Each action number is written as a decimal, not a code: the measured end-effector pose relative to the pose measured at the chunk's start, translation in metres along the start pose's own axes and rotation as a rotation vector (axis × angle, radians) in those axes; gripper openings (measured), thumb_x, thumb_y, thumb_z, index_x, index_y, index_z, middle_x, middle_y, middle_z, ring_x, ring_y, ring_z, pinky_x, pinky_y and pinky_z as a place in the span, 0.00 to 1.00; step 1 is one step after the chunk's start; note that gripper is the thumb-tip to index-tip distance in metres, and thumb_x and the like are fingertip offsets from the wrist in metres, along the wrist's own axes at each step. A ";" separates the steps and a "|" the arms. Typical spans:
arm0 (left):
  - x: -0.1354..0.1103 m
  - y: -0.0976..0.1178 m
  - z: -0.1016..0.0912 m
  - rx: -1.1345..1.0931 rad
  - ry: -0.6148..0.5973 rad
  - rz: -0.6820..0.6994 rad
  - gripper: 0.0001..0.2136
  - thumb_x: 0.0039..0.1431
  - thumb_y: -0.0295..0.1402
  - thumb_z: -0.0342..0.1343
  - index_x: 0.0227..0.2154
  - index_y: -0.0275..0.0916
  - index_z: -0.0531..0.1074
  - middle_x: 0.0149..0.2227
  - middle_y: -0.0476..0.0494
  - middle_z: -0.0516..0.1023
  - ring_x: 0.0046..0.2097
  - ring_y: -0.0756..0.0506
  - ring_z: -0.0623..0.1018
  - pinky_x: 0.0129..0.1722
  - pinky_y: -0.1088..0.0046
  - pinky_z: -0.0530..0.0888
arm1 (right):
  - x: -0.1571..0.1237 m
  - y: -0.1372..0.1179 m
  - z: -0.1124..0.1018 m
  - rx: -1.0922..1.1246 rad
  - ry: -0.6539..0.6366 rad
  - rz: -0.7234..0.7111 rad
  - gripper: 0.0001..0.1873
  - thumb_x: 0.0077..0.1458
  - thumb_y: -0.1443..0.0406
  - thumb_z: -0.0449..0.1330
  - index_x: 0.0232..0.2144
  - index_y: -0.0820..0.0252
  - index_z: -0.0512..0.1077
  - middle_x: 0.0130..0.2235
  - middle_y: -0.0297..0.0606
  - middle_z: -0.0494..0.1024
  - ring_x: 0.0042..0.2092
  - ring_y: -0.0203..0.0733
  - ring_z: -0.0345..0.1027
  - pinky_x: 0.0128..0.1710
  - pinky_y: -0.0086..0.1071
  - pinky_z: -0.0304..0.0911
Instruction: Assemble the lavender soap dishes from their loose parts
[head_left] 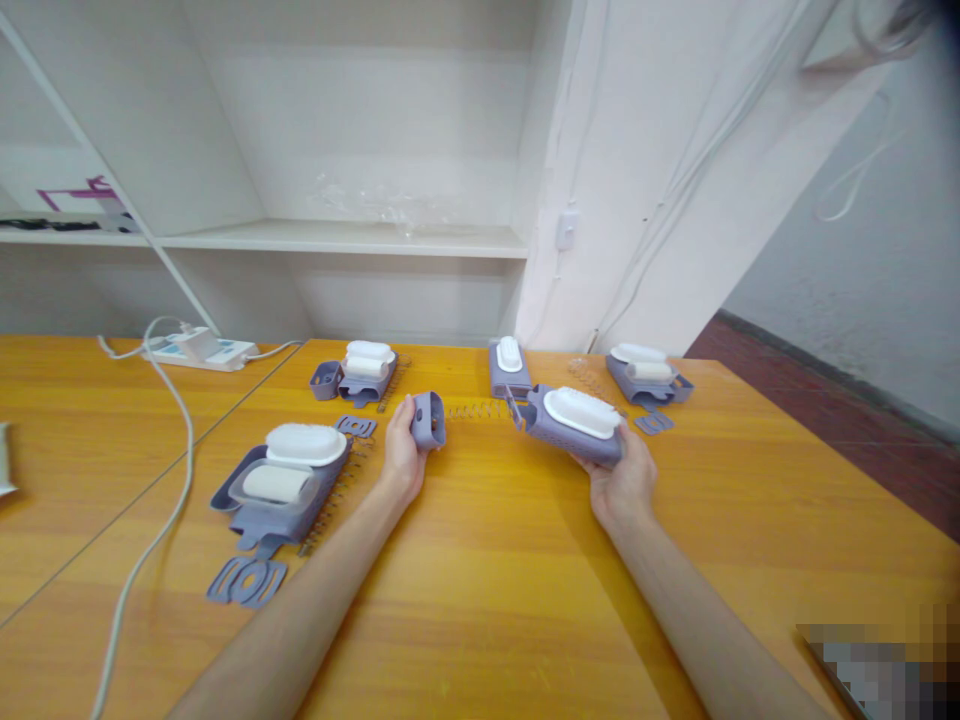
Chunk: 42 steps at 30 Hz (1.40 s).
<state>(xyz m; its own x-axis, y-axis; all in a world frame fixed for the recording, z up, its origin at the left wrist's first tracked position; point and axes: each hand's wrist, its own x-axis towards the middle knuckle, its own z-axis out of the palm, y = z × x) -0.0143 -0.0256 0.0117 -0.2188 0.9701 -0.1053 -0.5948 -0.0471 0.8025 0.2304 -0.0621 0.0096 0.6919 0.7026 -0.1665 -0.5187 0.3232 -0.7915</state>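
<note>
My left hand (401, 455) is closed round a small grey-purple plastic cup-shaped part (429, 420), held above the orange table (495, 560). My right hand (622, 478) grips a larger grey-purple housing with a white brush top (576, 420), tilted toward the left. A stretched metal spring (476, 409) spans the gap between the two held parts.
Several more grey-purple units with white tops lie on the table: one set front left (281, 480) with a flat gasket piece (247, 582), one at the back left (358, 372), one at the back centre (510, 366), one at the back right (646, 376). A white power strip (196, 348) and cable (161, 520) lie left.
</note>
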 end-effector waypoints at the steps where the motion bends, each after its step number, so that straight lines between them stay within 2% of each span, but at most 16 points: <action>1: 0.001 -0.001 -0.001 0.012 0.011 0.019 0.16 0.50 0.45 0.57 0.32 0.36 0.68 0.25 0.53 0.68 0.21 0.54 0.68 0.16 0.81 0.61 | 0.000 0.000 0.000 -0.005 -0.003 -0.010 0.13 0.43 0.59 0.62 0.34 0.54 0.69 0.36 0.28 0.74 0.38 0.39 0.69 0.33 0.40 0.70; 4: 0.002 -0.002 -0.003 0.020 0.004 0.036 0.17 0.49 0.46 0.59 0.32 0.36 0.69 0.25 0.52 0.69 0.22 0.54 0.68 0.17 0.82 0.62 | -0.003 0.001 0.001 -0.023 -0.009 -0.048 0.12 0.42 0.60 0.63 0.33 0.54 0.70 0.35 0.27 0.74 0.37 0.37 0.68 0.33 0.39 0.70; 11: 0.003 -0.001 -0.004 -0.009 0.006 -0.022 0.17 0.48 0.47 0.59 0.30 0.35 0.69 0.25 0.51 0.70 0.22 0.55 0.67 0.20 0.82 0.64 | -0.006 0.000 0.001 -0.045 -0.035 -0.056 0.14 0.42 0.60 0.63 0.35 0.53 0.71 0.35 0.26 0.73 0.35 0.35 0.67 0.32 0.35 0.69; 16: 0.001 -0.002 -0.001 0.037 -0.007 0.033 0.18 0.47 0.47 0.60 0.31 0.35 0.72 0.25 0.51 0.71 0.24 0.55 0.69 0.23 0.82 0.65 | -0.007 0.001 0.001 -0.073 -0.047 -0.065 0.14 0.43 0.59 0.63 0.36 0.54 0.72 0.34 0.27 0.73 0.34 0.34 0.67 0.31 0.32 0.69; 20: -0.004 -0.003 0.003 0.151 -0.069 0.056 0.20 0.46 0.47 0.60 0.36 0.36 0.74 0.32 0.47 0.75 0.29 0.52 0.72 0.28 0.80 0.67 | -0.008 0.003 0.000 -0.111 -0.061 -0.076 0.16 0.42 0.58 0.64 0.37 0.54 0.72 0.34 0.28 0.73 0.32 0.34 0.67 0.31 0.31 0.68; 24: -0.011 -0.005 0.005 0.193 -0.142 0.022 0.20 0.46 0.43 0.62 0.41 0.37 0.74 0.37 0.44 0.77 0.34 0.49 0.74 0.30 0.78 0.69 | -0.010 0.006 -0.001 -0.167 -0.093 -0.083 0.20 0.42 0.57 0.65 0.40 0.55 0.71 0.36 0.31 0.74 0.31 0.34 0.68 0.30 0.31 0.68; 30: -0.018 -0.010 0.006 0.172 -0.228 -0.079 0.22 0.46 0.36 0.63 0.46 0.42 0.70 0.39 0.45 0.75 0.34 0.48 0.75 0.31 0.75 0.72 | -0.014 0.008 -0.002 -0.195 -0.166 -0.095 0.25 0.44 0.55 0.63 0.46 0.54 0.70 0.44 0.36 0.75 0.35 0.37 0.70 0.31 0.31 0.68; 35: -0.024 -0.013 0.009 0.198 -0.285 -0.112 0.21 0.47 0.35 0.63 0.47 0.43 0.70 0.40 0.45 0.75 0.38 0.47 0.75 0.36 0.76 0.71 | -0.017 0.011 -0.004 -0.288 -0.262 -0.115 0.26 0.45 0.54 0.62 0.47 0.55 0.69 0.47 0.39 0.74 0.40 0.41 0.70 0.31 0.30 0.68; 40: -0.029 -0.016 0.013 0.290 -0.336 -0.055 0.21 0.49 0.38 0.61 0.47 0.42 0.69 0.43 0.44 0.74 0.42 0.47 0.74 0.39 0.77 0.70 | -0.021 0.011 -0.004 -0.332 -0.328 -0.119 0.28 0.47 0.53 0.61 0.51 0.53 0.67 0.46 0.38 0.74 0.39 0.41 0.70 0.32 0.31 0.69; 42: -0.030 -0.019 0.013 0.325 -0.321 -0.014 0.21 0.51 0.40 0.60 0.47 0.42 0.68 0.43 0.44 0.73 0.42 0.48 0.73 0.39 0.78 0.70 | -0.023 0.011 -0.003 -0.324 -0.342 -0.115 0.30 0.47 0.53 0.61 0.53 0.53 0.65 0.46 0.39 0.74 0.39 0.40 0.71 0.33 0.32 0.69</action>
<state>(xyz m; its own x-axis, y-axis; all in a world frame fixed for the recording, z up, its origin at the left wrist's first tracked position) 0.0133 -0.0504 0.0077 0.0692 0.9972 0.0290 -0.3115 -0.0060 0.9502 0.2109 -0.0766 0.0029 0.5025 0.8595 0.0933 -0.2277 0.2357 -0.9448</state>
